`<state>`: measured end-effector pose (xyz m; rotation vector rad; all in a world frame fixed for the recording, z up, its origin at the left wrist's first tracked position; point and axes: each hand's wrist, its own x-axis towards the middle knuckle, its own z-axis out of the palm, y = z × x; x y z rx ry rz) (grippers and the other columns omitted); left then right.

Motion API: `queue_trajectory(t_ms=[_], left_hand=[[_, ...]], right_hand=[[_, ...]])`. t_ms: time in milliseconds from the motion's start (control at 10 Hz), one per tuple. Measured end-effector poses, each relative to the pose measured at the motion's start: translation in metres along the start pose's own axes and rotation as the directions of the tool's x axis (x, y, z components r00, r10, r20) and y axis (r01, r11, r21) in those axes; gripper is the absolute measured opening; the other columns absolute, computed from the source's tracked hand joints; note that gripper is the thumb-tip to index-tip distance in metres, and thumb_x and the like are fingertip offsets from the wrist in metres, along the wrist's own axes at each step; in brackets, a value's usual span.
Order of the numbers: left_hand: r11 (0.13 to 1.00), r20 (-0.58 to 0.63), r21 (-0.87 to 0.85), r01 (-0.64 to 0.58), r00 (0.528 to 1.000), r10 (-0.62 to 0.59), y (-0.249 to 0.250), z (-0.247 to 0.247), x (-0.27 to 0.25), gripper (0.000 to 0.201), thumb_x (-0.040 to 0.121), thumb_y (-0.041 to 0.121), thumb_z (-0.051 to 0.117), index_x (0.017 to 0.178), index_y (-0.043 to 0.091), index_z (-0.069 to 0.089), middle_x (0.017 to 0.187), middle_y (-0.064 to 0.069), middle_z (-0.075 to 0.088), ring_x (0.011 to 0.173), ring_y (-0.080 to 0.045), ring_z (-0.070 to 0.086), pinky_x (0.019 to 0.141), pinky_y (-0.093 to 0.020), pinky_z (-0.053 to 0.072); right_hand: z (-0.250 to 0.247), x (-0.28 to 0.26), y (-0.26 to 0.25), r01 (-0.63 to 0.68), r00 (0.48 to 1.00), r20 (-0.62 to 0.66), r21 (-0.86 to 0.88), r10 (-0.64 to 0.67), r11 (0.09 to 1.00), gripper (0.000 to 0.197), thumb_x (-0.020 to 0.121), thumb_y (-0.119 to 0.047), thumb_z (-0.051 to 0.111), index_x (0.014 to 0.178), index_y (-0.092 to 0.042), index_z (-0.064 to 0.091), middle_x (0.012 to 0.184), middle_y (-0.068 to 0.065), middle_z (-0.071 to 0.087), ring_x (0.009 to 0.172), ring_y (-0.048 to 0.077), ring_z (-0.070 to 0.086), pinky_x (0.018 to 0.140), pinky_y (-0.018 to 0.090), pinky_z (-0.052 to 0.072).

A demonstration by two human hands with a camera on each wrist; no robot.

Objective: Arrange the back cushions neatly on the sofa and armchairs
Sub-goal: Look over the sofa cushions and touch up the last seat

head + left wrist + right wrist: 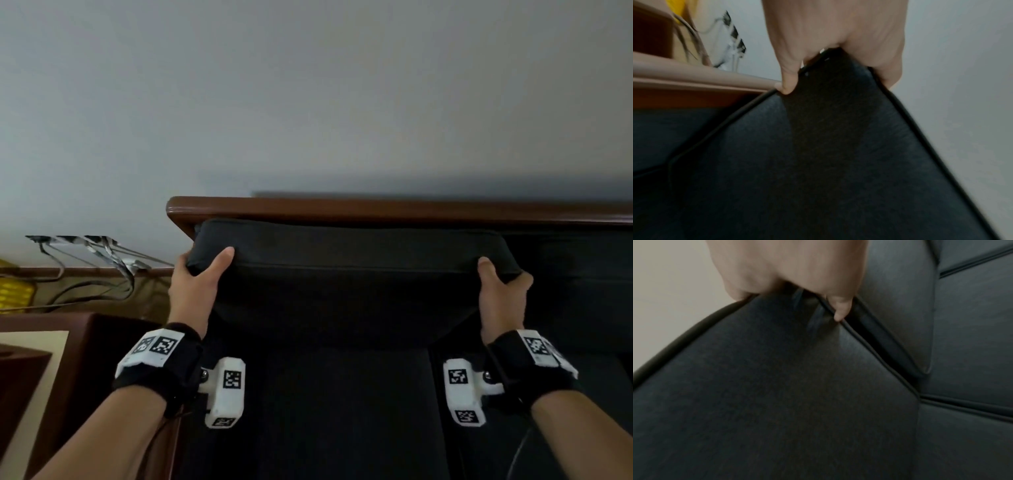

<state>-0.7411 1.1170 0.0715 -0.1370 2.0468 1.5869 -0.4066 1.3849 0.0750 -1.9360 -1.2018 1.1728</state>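
Seen from above through a head camera: dark back cushion (349, 274) held up between two bare hands over a dark sofa seat (308, 411). Left hand (195, 284) clamped on the upper corner at that end, thumb pressed on the front face, fingers wrapped out of sight behind. Right hand (503, 294) gripping the opposite upper corner the same way, thumb in front, fingers curled round the edge. Confirmed by the wrist views: fabric bunched in each grip, piping (869, 344) running away from the right fingertips (840, 311).

Cushion's long axis stretched straight from one hand to the other, parallel to the wooden back rail (376, 209) lying just beyond the knuckles. Top edge close under that rail, lower edge hanging nearer the wrists and seemingly not yet settled on the seat. Both hands equally near, one per corner, neither leading.

Beyond the right hand, a second dark cushion (900, 305) just beside the held one, a narrow gap between them. Past the left hand, a wooden side table (51, 342) and loose cables (102, 270) against the pale wall (308, 102).

Likely next: push away from the body, both corners together, to seat it flat against the backrest
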Motion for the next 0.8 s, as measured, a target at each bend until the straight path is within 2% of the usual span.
queue_trajectory(t_ms=[100,200,300,400,500,600,700,800], left_hand=[[0.996,0.045,-0.087,0.018,0.999,-0.014,0.0,-0.016,0.0,0.056,0.074,0.038,0.086,0.121,0.02,0.062,0.116,-0.005,0.071,0.106,-0.026,0.071,0.085,-0.04,0.057],[0.995,0.07,-0.089,0.037,0.997,-0.031,0.005,-0.017,0.003,0.061,0.074,0.033,0.087,0.126,0.015,0.061,0.118,-0.008,0.071,0.104,-0.026,0.071,0.084,-0.041,0.058],[0.991,0.026,-0.126,0.037,0.999,-0.034,0.003,-0.018,0.002,0.054,0.075,0.033,0.086,0.122,0.017,0.064,0.114,-0.007,0.073,0.099,-0.023,0.073,0.079,-0.037,0.059],[0.987,-0.007,-0.157,0.034,0.999,-0.036,0.003,-0.021,-0.005,0.048,0.08,0.034,0.082,0.122,0.02,0.064,0.114,-0.004,0.072,0.097,-0.02,0.073,0.071,-0.031,0.057],[0.991,0.03,-0.126,0.037,0.999,-0.033,0.003,-0.016,-0.008,0.053,0.077,0.04,0.084,0.122,0.022,0.063,0.115,-0.003,0.072,0.097,-0.02,0.073,0.075,-0.033,0.059],[0.998,0.013,-0.005,0.055,0.998,-0.054,0.001,-0.009,-0.01,0.076,0.058,0.067,0.085,0.121,0.031,0.062,0.117,0.001,0.07,0.104,-0.022,0.07,0.093,-0.044,0.057],[0.993,-0.045,0.101,0.061,0.997,-0.057,-0.007,-0.013,-0.011,0.103,0.041,0.091,0.073,0.124,0.032,0.058,0.122,0.0,0.068,0.111,-0.028,0.066,0.1,-0.051,0.052],[0.975,0.033,0.221,0.008,0.999,-0.015,-0.037,-0.033,-0.016,0.099,0.049,0.095,0.064,0.127,0.035,0.056,0.127,0.002,0.067,0.117,-0.026,0.064,0.106,-0.051,0.048]], right_hand=[[0.012,-0.016,-0.011,0.032,0.999,-0.028,-0.052,-0.034,0.998,0.059,0.092,-0.045,0.059,0.139,-0.015,0.037,0.12,0.007,0.055,0.104,0.027,0.053,0.09,0.034,0.036],[0.013,-0.018,-0.014,0.031,0.999,-0.043,-0.065,-0.034,0.997,0.061,0.092,-0.045,0.06,0.139,-0.014,0.037,0.131,0.014,0.057,0.116,0.036,0.056,0.089,0.034,0.035],[0.016,-0.029,-0.019,0.028,0.998,-0.061,-0.032,-0.03,0.999,0.062,0.09,-0.044,0.062,0.139,-0.015,0.038,0.133,0.012,0.056,0.116,0.035,0.056,0.087,0.033,0.036],[0.019,-0.037,-0.023,0.08,0.996,-0.035,-0.088,-0.083,0.993,0.063,0.091,-0.044,0.062,0.141,-0.014,0.038,0.136,0.012,0.055,0.117,0.036,0.056,0.086,0.033,0.035],[0.011,-0.034,-0.022,0.084,0.996,-0.019,-0.12,-0.087,0.989,0.066,0.093,-0.047,0.059,0.144,-0.013,0.035,0.137,0.017,0.054,0.12,0.04,0.055,0.095,0.041,0.039],[-0.003,-0.031,-0.023,0.048,0.998,0.035,-0.149,-0.043,0.988,0.071,0.094,-0.051,0.056,0.148,-0.011,0.031,0.137,0.021,0.054,0.123,0.043,0.053,0.099,0.045,0.04],[-0.018,-0.022,-0.021,0.041,0.988,0.15,-0.122,-0.022,0.992,0.087,0.086,-0.066,0.059,0.15,-0.014,0.031,0.136,0.019,0.055,0.121,0.04,0.055,0.098,0.045,0.042],[-0.039,-0.011,0.016,0.045,0.975,0.22,-0.185,-0.003,0.982,0.12,0.051,-0.097,0.056,0.141,-0.019,0.046,0.114,0.009,0.064,0.097,0.03,0.061,0.085,0.045,0.051]])
